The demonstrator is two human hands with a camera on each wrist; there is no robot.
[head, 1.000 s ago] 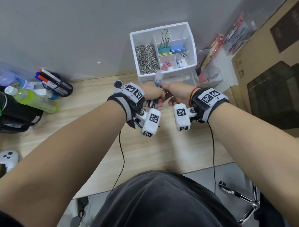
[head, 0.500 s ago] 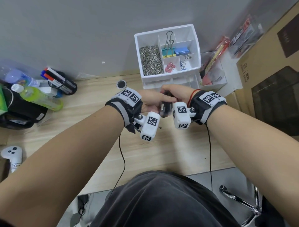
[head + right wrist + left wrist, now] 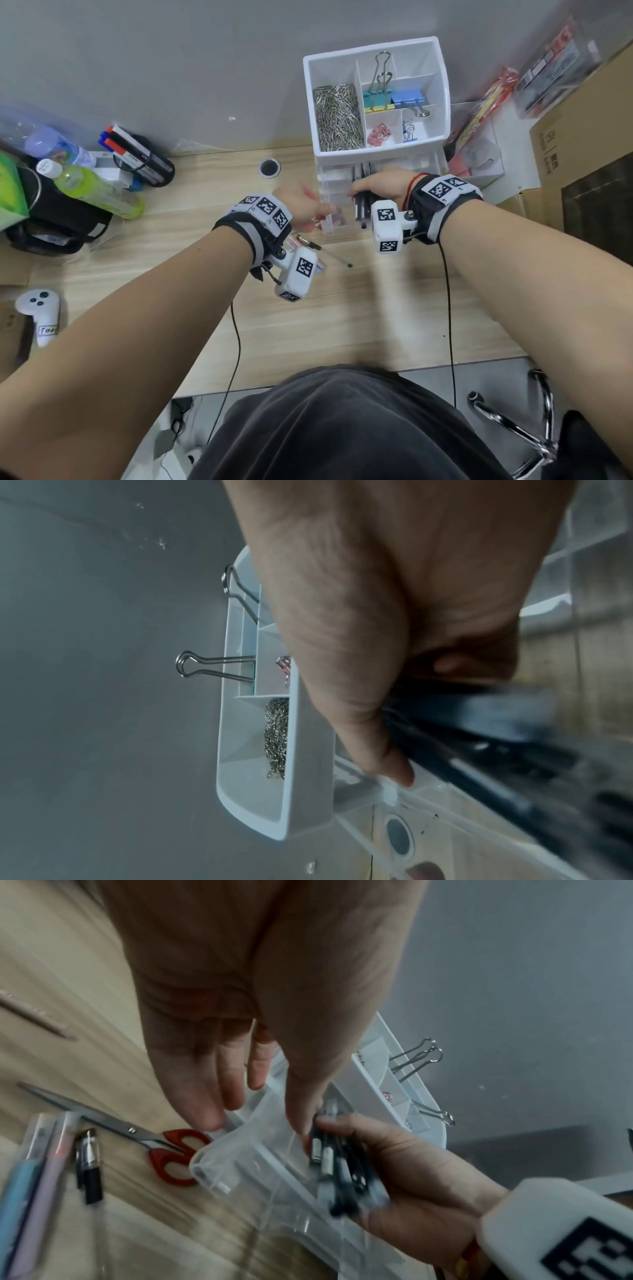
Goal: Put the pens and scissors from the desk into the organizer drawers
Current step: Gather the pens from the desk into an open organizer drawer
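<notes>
Clutching black pens (image 3: 337,1167), right hand (image 3: 411,1172) is beside left hand (image 3: 257,988) pinching drawer (image 3: 246,1164); scissors (image 3: 171,1153) alongside.

The scissors (image 3: 130,1130) lie on the desk (image 3: 308,325) just left of the organizer drawer (image 3: 246,1164).
</notes>
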